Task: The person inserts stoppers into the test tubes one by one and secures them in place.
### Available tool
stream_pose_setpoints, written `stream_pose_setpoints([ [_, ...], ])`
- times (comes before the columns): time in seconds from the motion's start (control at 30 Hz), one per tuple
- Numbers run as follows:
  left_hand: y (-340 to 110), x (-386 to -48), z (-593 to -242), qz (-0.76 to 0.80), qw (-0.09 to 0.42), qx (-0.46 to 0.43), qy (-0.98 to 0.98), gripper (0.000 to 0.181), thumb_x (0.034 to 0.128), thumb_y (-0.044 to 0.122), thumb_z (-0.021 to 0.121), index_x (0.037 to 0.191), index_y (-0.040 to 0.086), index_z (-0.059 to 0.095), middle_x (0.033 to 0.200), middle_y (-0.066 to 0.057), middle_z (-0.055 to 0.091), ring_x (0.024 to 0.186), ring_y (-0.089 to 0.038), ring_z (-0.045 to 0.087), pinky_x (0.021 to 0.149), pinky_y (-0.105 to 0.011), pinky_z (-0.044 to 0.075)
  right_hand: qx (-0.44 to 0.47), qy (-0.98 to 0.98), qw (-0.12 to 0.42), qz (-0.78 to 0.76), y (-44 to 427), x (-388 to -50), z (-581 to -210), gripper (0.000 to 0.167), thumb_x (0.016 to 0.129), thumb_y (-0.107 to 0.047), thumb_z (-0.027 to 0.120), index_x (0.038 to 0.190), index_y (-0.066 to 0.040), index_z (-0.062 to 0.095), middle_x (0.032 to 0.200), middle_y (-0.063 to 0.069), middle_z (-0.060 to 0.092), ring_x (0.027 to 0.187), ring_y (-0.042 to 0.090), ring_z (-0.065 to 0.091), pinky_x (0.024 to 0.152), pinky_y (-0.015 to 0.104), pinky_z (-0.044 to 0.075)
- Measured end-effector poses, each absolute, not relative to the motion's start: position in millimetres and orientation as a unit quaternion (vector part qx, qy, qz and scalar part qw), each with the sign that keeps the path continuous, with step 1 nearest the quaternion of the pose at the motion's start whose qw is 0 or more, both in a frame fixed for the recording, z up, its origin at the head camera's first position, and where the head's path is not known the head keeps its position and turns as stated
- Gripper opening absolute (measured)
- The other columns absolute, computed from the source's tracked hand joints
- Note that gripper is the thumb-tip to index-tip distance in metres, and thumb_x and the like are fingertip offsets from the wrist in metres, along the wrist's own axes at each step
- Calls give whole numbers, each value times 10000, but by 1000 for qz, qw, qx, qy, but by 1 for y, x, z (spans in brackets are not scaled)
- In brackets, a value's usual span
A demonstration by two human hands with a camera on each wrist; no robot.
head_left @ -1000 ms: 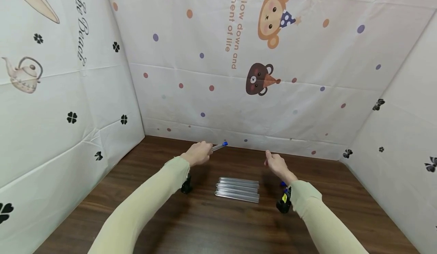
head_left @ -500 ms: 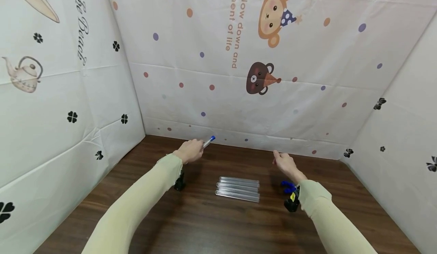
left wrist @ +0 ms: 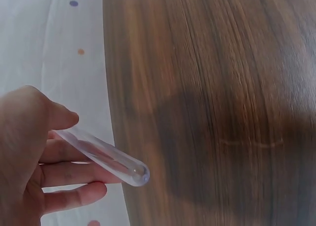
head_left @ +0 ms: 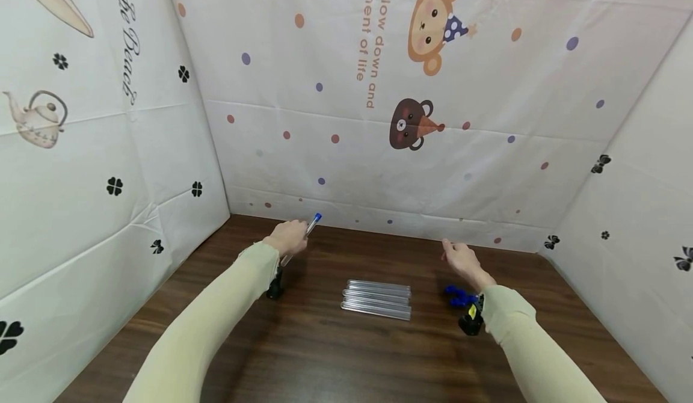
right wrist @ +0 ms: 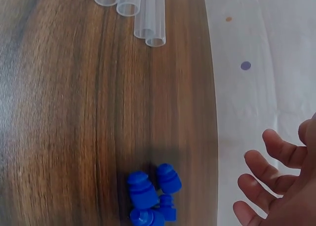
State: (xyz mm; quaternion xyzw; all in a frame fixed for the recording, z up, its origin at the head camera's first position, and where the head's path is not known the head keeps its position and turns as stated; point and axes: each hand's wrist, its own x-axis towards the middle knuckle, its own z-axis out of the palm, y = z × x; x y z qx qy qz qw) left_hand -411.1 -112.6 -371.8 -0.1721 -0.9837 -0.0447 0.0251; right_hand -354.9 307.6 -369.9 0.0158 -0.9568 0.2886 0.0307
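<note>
Held in my left hand (head_left: pixel 289 238) is a clear test tube (left wrist: pixel 111 159), pinched between thumb and fingers. Its rounded end points toward the table in the left wrist view, and a blue stopper (head_left: pixel 317 216) caps its upper end in the head view. My right hand (head_left: pixel 462 260) hovers over the table's right side, fingers loosely bent and holding nothing. Below it lie several loose blue stoppers (right wrist: pixel 142 190) in a small cluster. Between the hands, several clear test tubes (head_left: pixel 376 299) lie side by side, their open ends facing right.
The dark wooden table (head_left: pixel 346 361) meets a white printed cloth backdrop (head_left: pixel 352 174) at its far edge. More cloth rises on the left and right sides. A black wrist camera (head_left: pixel 471 323) is strapped under the right wrist.
My left hand has moved left with the capped test tube, which now tilts more steeply. My right hand has drifted right, uncovering more of the blue stoppers. The row of tubes stays put.
</note>
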Motion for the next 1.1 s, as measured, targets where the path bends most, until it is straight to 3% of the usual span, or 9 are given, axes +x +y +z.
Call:
stream_pose_setpoints([
  [0.27,-128,-410,-373,-49,0,-153,-987,155,948,183,558,883,55,617,823,-90,624,685,-210,591,628,-378,517,15,-959,33,281,313,-354,-368,466,1056,-349,310,862,-47,607,787,74,537,656,202,451,626,336,345],
  [0.6,-139,-408,-373,-39,7,-137,-990,193,945,208,562,952,35,644,932,-146,635,777,-270,617,681,-442,533,17,-960,40,275,317,-354,-368,498,1053,-385,305,827,-54,601,818,100,565,675,218,463,646,352,346],
  [1.1,-149,-409,-378,-15,5,-110,-994,205,942,218,553,914,46,662,896,-126,649,738,-249,623,643,-424,525,11,-960,34,277,325,-352,-367,518,1051,-409,288,843,-49,597,819,103,556,692,226,465,661,367,343],
])
